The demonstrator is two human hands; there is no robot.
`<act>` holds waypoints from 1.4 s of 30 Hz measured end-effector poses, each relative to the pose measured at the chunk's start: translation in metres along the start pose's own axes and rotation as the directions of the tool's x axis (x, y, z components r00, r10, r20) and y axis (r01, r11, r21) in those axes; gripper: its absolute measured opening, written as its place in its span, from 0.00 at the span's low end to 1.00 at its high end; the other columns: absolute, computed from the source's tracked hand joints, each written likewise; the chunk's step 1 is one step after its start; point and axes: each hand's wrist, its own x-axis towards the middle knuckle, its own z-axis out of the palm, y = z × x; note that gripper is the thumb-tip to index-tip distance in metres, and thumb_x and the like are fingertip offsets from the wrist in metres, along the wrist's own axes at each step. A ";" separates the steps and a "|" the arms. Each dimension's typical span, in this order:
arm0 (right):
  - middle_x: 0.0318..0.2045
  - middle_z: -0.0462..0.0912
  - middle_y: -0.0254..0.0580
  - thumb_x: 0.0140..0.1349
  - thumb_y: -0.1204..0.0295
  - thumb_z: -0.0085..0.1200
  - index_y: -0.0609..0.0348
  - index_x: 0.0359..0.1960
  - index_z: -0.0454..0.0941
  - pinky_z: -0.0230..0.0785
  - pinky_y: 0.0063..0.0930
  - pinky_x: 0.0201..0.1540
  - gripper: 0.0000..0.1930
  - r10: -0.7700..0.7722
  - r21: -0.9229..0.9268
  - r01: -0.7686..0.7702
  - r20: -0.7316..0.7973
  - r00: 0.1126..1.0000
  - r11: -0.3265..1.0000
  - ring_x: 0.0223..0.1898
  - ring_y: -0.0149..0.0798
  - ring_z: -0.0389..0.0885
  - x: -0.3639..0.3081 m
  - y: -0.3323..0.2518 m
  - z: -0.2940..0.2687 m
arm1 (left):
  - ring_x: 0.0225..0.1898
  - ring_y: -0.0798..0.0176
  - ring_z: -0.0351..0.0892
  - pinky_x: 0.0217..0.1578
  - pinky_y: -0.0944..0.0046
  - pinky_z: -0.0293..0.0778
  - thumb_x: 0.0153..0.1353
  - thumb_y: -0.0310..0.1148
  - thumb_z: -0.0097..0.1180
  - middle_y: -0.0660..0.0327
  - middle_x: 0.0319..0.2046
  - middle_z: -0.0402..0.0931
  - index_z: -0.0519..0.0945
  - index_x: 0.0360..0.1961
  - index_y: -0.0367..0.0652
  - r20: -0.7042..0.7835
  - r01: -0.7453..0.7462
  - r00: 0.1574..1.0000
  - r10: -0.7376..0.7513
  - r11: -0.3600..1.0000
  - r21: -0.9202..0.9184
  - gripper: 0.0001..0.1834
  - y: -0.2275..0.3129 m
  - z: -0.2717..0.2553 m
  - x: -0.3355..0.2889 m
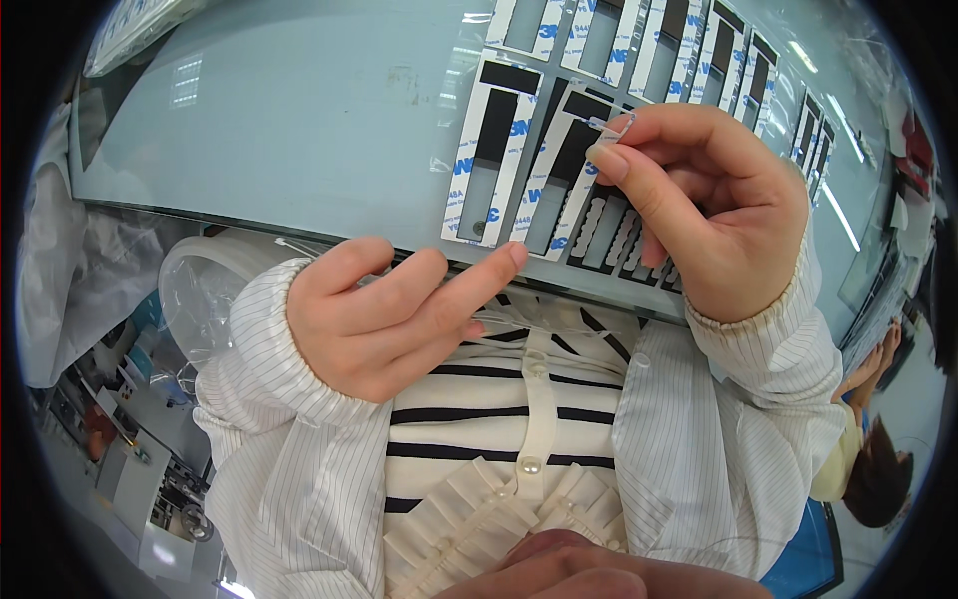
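My right hand (714,205) pinches a small, clear-and-white strip (617,127) between thumb and index finger, at the upper right corner of a frame-shaped adhesive piece (535,200). That piece has white backing with blue print, plus a black section. It lies tilted near the table's front edge. My left hand (384,314) has its index finger stretched to the piece's lower edge, the other fingers loosely bent and holding nothing visible. A similar adhesive piece (462,185) lies just left of it. Dark parts with wavy white edges (591,232) lie partly under my right hand.
More adhesive frames (599,40) stand in a row along the far side of the glass-topped table (299,130). A plastic-wrapped package (135,35) sits at the far left corner. Below the front edge hangs a clear-lined white bin (205,290). Another person (878,474) is at the right.
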 end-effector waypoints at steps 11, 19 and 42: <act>0.33 0.87 0.42 0.63 0.79 0.62 0.66 0.44 0.81 0.63 0.09 0.17 0.08 -0.001 -0.013 0.001 -0.025 1.000 1.000 0.18 0.18 0.75 0.003 0.012 -0.010 | 0.36 0.63 0.67 0.33 0.66 0.65 0.59 0.37 0.65 0.65 0.51 0.84 0.76 0.23 0.46 0.014 -0.016 1.000 0.016 1.000 0.024 0.13 -0.001 0.013 0.012; 0.33 0.87 0.41 0.63 0.79 0.62 0.66 0.43 0.81 0.63 0.09 0.17 0.08 0.019 -0.015 -0.020 -0.005 1.000 1.000 0.19 0.17 0.75 0.002 0.011 -0.010 | 0.39 0.63 0.69 0.34 0.66 0.65 0.59 0.39 0.65 0.66 0.51 0.84 0.77 0.24 0.46 0.015 -0.035 0.999 0.035 0.999 0.002 0.12 0.001 0.016 0.016; 0.34 0.86 0.38 0.56 0.82 0.67 0.64 0.40 0.83 0.61 0.11 0.20 0.10 -0.398 -0.313 0.394 0.054 0.916 0.864 0.20 0.17 0.73 0.007 0.012 -0.014 | 0.39 0.62 0.72 0.32 0.65 0.64 0.57 0.36 0.65 0.63 0.50 0.85 0.79 0.24 0.43 -0.003 -0.038 0.999 0.038 0.998 -0.052 0.10 -0.001 0.011 0.019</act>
